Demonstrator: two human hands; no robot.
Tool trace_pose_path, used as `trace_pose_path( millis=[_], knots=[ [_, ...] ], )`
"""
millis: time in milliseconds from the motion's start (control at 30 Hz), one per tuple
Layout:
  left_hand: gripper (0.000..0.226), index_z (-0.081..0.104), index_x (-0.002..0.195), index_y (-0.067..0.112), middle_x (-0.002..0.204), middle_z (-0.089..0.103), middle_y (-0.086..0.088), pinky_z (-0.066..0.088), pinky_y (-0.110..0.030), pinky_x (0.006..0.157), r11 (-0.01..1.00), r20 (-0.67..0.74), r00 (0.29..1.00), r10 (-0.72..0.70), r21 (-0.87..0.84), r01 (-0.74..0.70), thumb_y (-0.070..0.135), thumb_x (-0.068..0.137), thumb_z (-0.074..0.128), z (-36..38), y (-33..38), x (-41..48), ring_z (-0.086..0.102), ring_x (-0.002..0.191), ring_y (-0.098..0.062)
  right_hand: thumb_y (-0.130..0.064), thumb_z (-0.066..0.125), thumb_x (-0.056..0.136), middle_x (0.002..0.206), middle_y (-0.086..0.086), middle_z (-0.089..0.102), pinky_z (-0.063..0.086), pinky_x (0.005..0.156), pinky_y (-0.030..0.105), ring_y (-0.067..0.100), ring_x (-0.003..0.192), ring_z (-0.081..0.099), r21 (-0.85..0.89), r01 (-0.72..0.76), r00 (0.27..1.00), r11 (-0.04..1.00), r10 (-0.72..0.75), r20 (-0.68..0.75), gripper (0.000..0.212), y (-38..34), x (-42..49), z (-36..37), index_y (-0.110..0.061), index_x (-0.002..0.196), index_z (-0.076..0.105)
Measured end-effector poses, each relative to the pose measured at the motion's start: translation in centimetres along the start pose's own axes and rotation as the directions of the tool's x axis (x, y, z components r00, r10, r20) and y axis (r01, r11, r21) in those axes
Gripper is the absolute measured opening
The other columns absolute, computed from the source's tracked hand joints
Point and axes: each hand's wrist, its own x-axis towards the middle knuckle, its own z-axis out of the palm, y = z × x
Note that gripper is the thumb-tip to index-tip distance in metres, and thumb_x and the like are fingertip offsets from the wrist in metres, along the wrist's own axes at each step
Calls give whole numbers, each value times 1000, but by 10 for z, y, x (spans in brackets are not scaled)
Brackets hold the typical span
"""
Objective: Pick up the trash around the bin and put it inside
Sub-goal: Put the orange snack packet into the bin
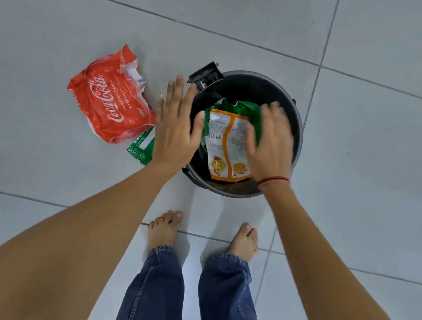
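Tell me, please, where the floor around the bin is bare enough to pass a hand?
Bare tile lies right of the bin, beyond it, and between it and the feet. The left side is crowded: red wrapper, green packet, left hand.

Only 1 view, head-worn, looks steeply down and a little forward at the tiled floor [356, 172]; near edge shows the wearer's own feet [164, 228]; the bin [298, 131] sits centre, close below; wide-angle lens bends the tile lines.
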Motion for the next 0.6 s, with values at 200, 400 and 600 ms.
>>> trace_pose_path(
  millis=[200,400,600],
  knots=[
    [51,34,144,5,154,27,-19,22,-50,114,954,-61,955,-291,56,294,28,99,42,-14,-50,-42,20,143,-33,-50,36,96,158,20,7,6,117,51,34,146,4,-258,-76,995,963,89,38,74,36,11,-9,-5,150,11],
    [51,40,137,2,136,47,-20,41,-52,97,910,148,902,-406,161,383,20,92,57,5,-89,-61,43,124,-36,-56,32,95,159,16,4,5,118,48,31,147,2,-311,-90,991,946,115,64,79,41,4,6,-5,150,7],
    [62,32,140,3,135,43,-22,40,-47,98,908,207,885,-418,108,404,21,89,62,41,-76,-5,44,121,-37,-58,28,95,159,17,4,6,118,48,31,147,2,-324,-80,995,943,95,30,80,42,3,8,-5,150,5]
  ],
)
